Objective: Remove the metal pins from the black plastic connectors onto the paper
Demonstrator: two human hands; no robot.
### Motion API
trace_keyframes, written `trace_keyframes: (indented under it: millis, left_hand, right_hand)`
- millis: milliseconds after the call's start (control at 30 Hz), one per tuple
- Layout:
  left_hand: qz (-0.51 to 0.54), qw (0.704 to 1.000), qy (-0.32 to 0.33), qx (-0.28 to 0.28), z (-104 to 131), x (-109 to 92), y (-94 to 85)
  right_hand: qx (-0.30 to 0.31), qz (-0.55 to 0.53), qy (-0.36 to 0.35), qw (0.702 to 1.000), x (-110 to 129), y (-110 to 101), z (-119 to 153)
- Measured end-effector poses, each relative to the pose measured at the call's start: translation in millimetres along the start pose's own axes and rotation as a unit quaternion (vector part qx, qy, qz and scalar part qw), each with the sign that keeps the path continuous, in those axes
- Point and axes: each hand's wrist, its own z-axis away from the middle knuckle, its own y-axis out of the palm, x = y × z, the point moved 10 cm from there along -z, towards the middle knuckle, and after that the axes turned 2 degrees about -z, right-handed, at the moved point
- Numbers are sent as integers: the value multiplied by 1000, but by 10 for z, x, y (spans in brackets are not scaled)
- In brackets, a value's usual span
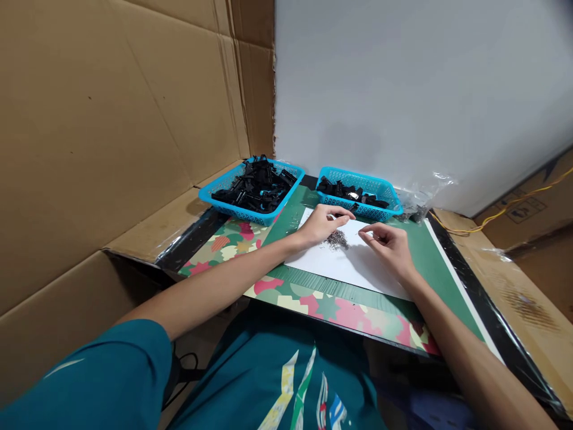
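My left hand [323,224] is closed, fingers and thumb together, over the far side of a white sheet [353,266]. At its fingertips shows a small black part [354,208], which it seems to pinch. My right hand [390,246] is closed in a pinch at the sheet's right, its fingertips a little apart from the left ones. What lies in that pinch is too small to make out. Between and just below the hands, a heap of tiny metal pieces [338,240] is spread on the sheet.
A blue basket [262,216] full of black parts stands back left. Another blue basket [369,210], with fewer black parts, is behind the hands. A clear plastic bag [423,197] lies beside it. Cardboard [170,89] walls the left; a yellow cable [487,221] runs at right.
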Motion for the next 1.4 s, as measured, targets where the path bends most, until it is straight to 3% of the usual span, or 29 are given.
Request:
trace_keyframes:
  millis: [200,333,600,733,967,1133,1267,1400]
  left_hand:
    - [30,987,-39,154,82,127,353]
    - [60,979,-20,196,121,112,470]
    - [91,978,-39,183,88,159,437]
    - [68,985,-12,160,86,60,392]
    - [-26,988,72,133,114,-132,351]
    - [-114,983,95,111,122,-151,317]
    - [-138,979,106,104,128,-167,285]
    - [-56,989,89,107,105,-104,263]
  right_hand:
    - [-92,47,-91,991,164,-140,120]
    - [-104,91,-152,979,236,-90,191]
    - [-96,97,-195,971,321,-47,206]
    - [-96,69,-150,982,276,-78,170]
    - [-40,-9,-46,998,137,-20,101]
    - [-34,-55,-24,998,106,-32,82]
    - [-57,-51,-41,996,152,-85,100]
    - [-115,24,-106,987,304,-163,167]
